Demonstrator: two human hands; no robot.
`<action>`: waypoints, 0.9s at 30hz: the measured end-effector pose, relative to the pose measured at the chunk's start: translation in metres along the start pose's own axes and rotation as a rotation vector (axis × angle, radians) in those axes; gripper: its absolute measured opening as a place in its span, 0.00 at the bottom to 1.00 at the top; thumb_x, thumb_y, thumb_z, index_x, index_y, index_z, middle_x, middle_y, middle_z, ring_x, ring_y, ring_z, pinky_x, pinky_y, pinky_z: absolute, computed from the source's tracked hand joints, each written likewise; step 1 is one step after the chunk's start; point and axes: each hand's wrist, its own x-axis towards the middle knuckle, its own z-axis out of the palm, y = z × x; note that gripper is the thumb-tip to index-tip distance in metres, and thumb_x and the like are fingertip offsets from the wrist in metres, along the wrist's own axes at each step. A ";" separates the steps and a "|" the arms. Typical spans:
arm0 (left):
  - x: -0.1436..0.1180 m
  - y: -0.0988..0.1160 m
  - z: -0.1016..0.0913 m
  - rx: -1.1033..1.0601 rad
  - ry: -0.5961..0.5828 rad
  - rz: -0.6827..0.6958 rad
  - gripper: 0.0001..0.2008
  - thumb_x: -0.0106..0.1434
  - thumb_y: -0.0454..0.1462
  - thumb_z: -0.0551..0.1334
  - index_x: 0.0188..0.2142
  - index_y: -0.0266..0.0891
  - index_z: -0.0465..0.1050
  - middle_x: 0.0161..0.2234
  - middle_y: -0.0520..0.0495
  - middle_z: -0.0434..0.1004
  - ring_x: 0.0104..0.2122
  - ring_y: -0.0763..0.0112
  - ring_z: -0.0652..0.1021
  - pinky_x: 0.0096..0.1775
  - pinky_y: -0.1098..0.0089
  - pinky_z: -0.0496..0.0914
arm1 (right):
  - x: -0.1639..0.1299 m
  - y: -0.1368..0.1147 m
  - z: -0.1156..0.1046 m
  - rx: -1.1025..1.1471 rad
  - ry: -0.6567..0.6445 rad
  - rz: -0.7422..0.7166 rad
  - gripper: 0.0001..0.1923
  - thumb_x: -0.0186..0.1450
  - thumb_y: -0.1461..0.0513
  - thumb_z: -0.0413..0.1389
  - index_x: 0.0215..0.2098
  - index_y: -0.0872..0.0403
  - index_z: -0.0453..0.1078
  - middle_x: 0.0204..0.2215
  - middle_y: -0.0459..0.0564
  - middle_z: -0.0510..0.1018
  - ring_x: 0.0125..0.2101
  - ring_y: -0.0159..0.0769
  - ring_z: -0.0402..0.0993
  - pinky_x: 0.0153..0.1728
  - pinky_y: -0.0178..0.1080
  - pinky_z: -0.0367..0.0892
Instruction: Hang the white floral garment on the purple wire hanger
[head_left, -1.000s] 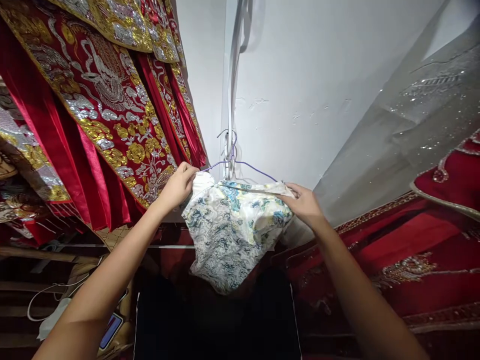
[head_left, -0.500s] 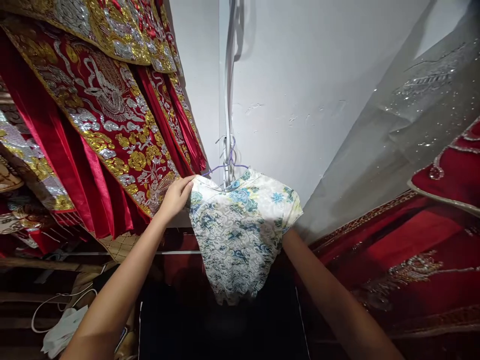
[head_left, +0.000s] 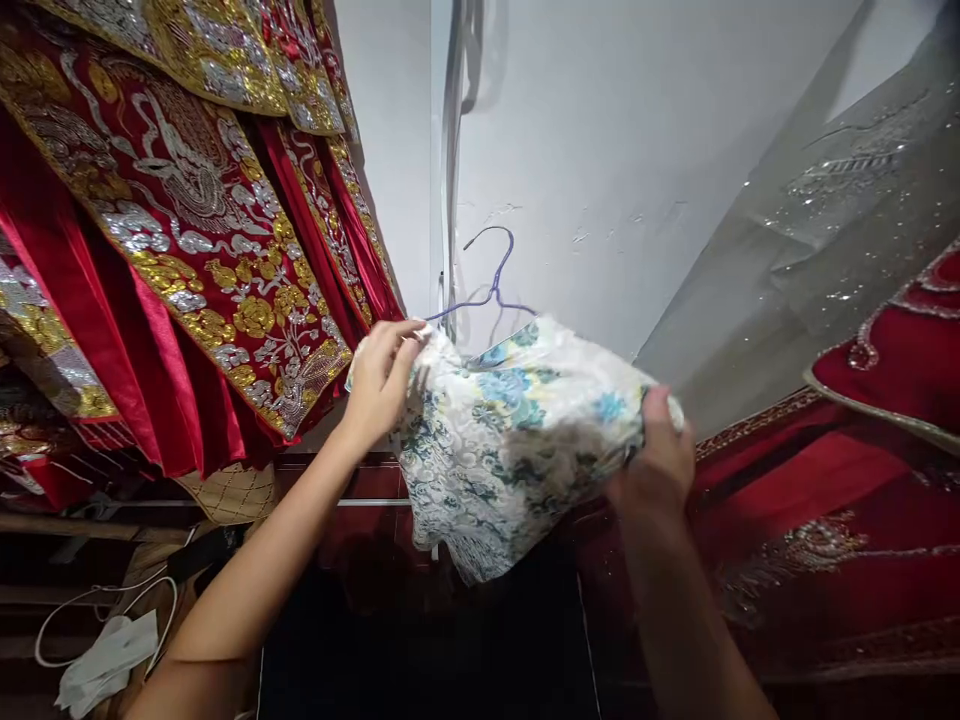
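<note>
A soft, shiny flowered top (head_left: 510, 440) on a thin purple wire hanger (head_left: 487, 290) is gripped by the left hand (head_left: 382, 375) and right hand (head_left: 656, 460).

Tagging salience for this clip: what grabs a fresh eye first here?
Centre frame, a white floral garment on a purple wire hanger, with the left hand and right hand each in a grip on a shoulder. At left hang red robes with gold and silver embroidery; more red embroidered fabric lies at right.
</note>
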 end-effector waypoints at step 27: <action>0.109 -0.027 -0.001 0.106 -0.384 -0.262 0.15 0.61 0.35 0.59 0.18 0.36 0.69 0.19 0.49 0.70 0.19 0.77 0.63 0.28 0.71 0.59 | -0.084 0.024 -0.020 -0.319 -1.047 0.095 0.13 0.71 0.55 0.52 0.38 0.50 0.77 0.32 0.49 0.78 0.33 0.38 0.74 0.36 0.37 0.70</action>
